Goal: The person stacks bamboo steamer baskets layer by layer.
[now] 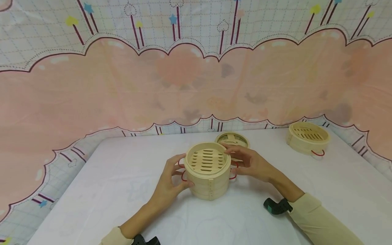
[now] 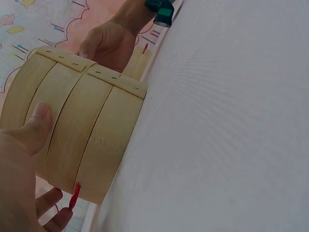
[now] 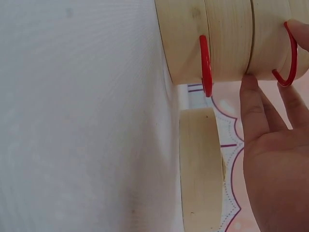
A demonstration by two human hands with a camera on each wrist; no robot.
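Note:
Two bamboo steamer baskets point(image 1: 208, 187) stand stacked on the white table, slatted base showing inside the top one. My left hand point(image 1: 168, 178) grips the stack's left side; its thumb point(image 2: 39, 123) lies on the front wall and its fingers reach round by the red handles point(image 1: 183, 176). On the opposite side my right hand point(image 1: 249, 163) holds the upper basket, with fingertips point(image 3: 250, 84) against the wall around the seam and thumb by the upper red handle point(image 3: 293, 58). A stapled overlap strip point(image 2: 116, 79) runs down the front of the stack.
Behind the stack lies a round bamboo lid point(image 1: 232, 137), partly hidden by the basket and right hand. Another steamer basket point(image 1: 307, 139) with a red handle stands at the back right. A patterned cloth point(image 1: 137, 92) hangs behind the table's point(image 1: 128, 160) far edge.

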